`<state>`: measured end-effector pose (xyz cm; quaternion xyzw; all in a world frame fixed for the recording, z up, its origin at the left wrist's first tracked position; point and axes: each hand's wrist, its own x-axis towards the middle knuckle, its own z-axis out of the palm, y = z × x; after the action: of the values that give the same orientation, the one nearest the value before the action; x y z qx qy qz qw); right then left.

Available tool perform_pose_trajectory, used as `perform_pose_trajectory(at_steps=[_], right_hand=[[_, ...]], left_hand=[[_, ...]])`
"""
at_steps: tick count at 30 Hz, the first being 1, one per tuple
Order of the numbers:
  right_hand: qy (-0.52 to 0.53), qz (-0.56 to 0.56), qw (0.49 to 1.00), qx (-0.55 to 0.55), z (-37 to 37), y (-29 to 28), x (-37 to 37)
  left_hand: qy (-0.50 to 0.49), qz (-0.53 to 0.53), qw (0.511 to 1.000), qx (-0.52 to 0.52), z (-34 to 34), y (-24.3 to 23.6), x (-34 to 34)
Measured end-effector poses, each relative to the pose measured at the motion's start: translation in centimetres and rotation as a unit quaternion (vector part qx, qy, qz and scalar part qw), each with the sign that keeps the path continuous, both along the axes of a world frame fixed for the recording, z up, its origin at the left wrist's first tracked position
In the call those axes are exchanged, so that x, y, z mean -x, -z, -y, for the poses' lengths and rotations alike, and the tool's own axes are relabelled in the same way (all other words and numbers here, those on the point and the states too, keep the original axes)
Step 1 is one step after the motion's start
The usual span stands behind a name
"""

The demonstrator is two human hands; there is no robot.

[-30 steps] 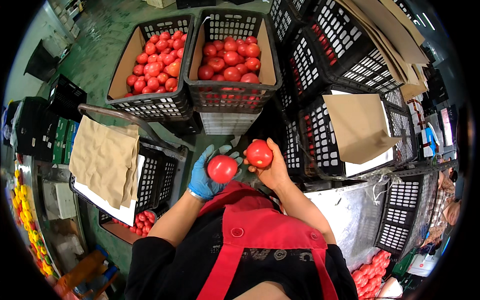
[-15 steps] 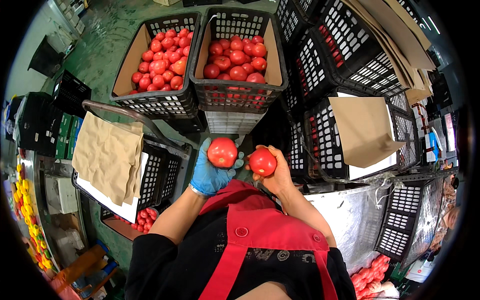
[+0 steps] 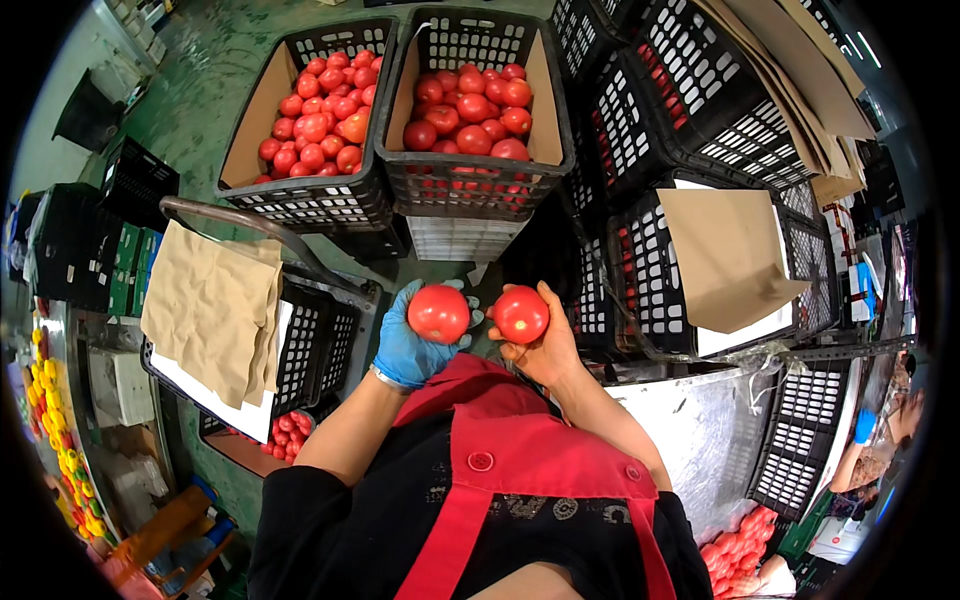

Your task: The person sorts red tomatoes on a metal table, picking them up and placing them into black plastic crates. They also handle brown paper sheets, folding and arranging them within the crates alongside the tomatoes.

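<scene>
A large red tomato (image 3: 438, 313) rests in my left hand (image 3: 401, 352), which wears a blue glove with its fingers curled round the fruit. My bare right hand (image 3: 547, 352) grips another red tomato (image 3: 521, 314), its pale blossom end facing up. The two tomatoes are side by side in front of my red apron, a small gap between them. Beyond my hands stand two black crates: the left crate (image 3: 228, 187) and the right crate (image 3: 470, 174), both lined with brown card and holding many tomatoes.
Brown paper sheets (image 3: 213, 310) lie on a crate at my left. Stacked black crates (image 3: 640, 130) with tomatoes rise at the right, a brown card (image 3: 728, 255) on one. A metal surface (image 3: 690, 430) is at near right. Another person's blue-gloved hand (image 3: 866, 427) shows at far right.
Both hands have shifted slightly left with their tomatoes, the left one also a little lower. Another person's blue-gloved hand has come into view at the far right.
</scene>
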<state>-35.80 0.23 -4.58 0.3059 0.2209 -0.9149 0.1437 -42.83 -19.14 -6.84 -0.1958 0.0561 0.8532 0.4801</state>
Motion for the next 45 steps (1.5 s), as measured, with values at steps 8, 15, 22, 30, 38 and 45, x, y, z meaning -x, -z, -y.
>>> perform_pose_trajectory(at_steps=[8, 15, 22, 30, 38, 45], right_hand=[[0.030, -0.180, 0.955, -0.233, 0.5, 0.1, -0.2], [-0.073, -0.391, 0.756, -0.519, 0.9, -2.4, -0.3], [-0.052, -0.354, 0.749, -0.557, 1.6, -2.3, -0.5], [-0.061, -0.389, 0.653, -0.646, 0.9, -1.9, -0.2], [-0.129, -0.386, 0.602, -0.687, 0.9, -2.7, 0.0], [0.018, -0.337, 0.689, -0.641, 0.9, -1.5, -0.3]], left_hand=[[0.196, -0.147, 0.968, 0.054, 0.2, -0.1, -1.2], [0.159, -0.216, 0.950, 0.160, -0.8, -1.5, -2.5], [0.135, -0.318, 0.929, 0.136, -1.4, -1.5, -2.4], [0.164, -0.326, 0.920, 0.146, -1.6, -1.9, -2.3], [0.227, -0.162, 0.954, 0.106, -1.3, -0.3, -2.5], [0.161, -0.132, 0.978, 0.025, -1.6, -0.3, -1.5]])
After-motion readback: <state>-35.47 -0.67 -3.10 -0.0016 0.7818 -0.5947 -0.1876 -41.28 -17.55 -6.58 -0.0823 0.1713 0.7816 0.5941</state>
